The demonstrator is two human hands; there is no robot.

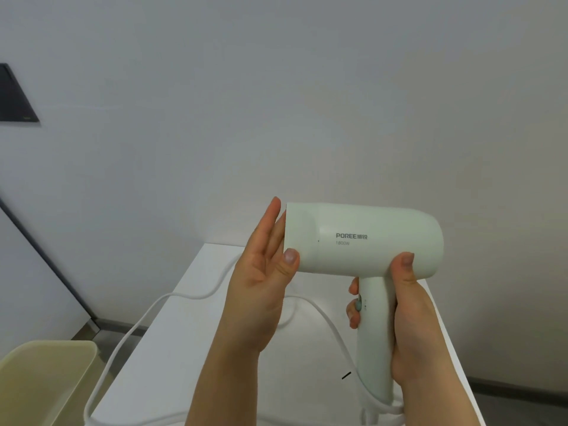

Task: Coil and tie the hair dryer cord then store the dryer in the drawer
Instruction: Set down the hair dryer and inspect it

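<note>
A pale green hair dryer (362, 238) is held up in the air above a white cabinet top (190, 333), its barrel level and its nozzle pointing left. My right hand (408, 321) is wrapped around the handle. My left hand (264, 272) is at the nozzle end, its fingers flat across the mouth and its thumb on the barrel's underside. The white cord (129, 333) leaves the handle's base, trails uncoiled across the cabinet top and loops off its left edge. No drawer shows in this view.
A beige plastic bin (46, 382) stands on the floor at the lower left. A plain white wall fills the background, with a dark panel (15, 96) at the far left and a dark diagonal strip below it.
</note>
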